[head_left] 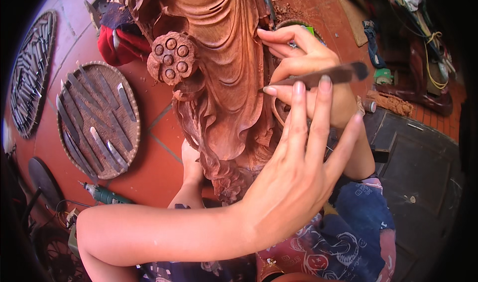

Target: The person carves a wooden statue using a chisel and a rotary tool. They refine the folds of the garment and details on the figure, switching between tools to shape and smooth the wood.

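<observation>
A reddish-brown carved wooden statue (229, 77) stands before me, with draped folds and a seed-pod shape (173, 58) on its left side. My right hand (318, 58) holds a flat dark metal carving chisel (343, 75) between thumb and fingers, its narrow tip against the folds' right part. The upper fingertips of that hand touch the statue's right edge. Coming across from the lower left, my left hand (294, 167) has its fingers stretched and spread. Two of its fingertips rest on the chisel; its palm is hidden.
Left of the statue, a round woven tray (130, 147) bears several flat blades, beside another tray of tools (32, 77). A green rotary tool (107, 194) lies on the red tiled floor. Dark panelled board (423, 167) is at right, wood shavings (303, 8) behind, and a cable-draped wooden stand (413, 68) farther right.
</observation>
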The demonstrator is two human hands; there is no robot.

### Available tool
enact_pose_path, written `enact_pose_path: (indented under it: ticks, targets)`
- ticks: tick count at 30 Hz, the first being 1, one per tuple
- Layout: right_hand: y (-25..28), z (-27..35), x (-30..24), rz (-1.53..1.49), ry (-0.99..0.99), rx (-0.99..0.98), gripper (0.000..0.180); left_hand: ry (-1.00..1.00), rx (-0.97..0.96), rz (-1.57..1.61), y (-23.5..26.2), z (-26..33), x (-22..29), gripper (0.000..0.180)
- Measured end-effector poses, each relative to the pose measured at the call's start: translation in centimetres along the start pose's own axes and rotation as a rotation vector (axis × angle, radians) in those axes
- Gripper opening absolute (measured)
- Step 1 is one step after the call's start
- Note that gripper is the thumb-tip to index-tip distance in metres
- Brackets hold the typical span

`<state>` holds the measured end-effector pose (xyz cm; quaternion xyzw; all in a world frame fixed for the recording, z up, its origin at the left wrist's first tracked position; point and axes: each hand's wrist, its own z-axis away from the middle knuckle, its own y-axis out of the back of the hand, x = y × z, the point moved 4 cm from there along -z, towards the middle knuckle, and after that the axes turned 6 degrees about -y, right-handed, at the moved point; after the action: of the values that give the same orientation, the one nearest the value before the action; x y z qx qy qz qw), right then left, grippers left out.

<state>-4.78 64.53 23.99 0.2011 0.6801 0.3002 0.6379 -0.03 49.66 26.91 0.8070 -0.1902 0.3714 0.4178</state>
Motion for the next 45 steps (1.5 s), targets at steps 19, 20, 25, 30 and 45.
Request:
enact_pose_path:
  ticks: [19, 20, 25, 30, 45]
  targets:
    - [0.3, -0.4, 0.0, 0.043, -0.001, 0.005, 0.014, -0.023, -0.042, -0.093, -0.1, -0.2, -0.5, 0.067]
    - [0.2, -1.1, 1.0, -0.043, -0.033, 0.016, 0.015, -0.010, -0.010, -0.098, 0.1, -0.7, -1.1, 0.067]
    - [0.0, -0.8, 0.0, 0.029, 0.104, 0.007, 0.017, -0.005, -0.050, -0.101, -0.3, -0.1, -0.4, 0.067]
    - [-0.1, -1.6, 1.2, -0.187, -0.082, 0.083, 0.019, -0.023, 0.064, -0.120, -0.1, -1.2, -1.6, 0.066]
    - [0.4, -0.7, 0.2, 0.028, 0.074, -0.035, 0.015, -0.030, -0.012, -0.096, -0.8, 0.1, -1.0, 0.067]
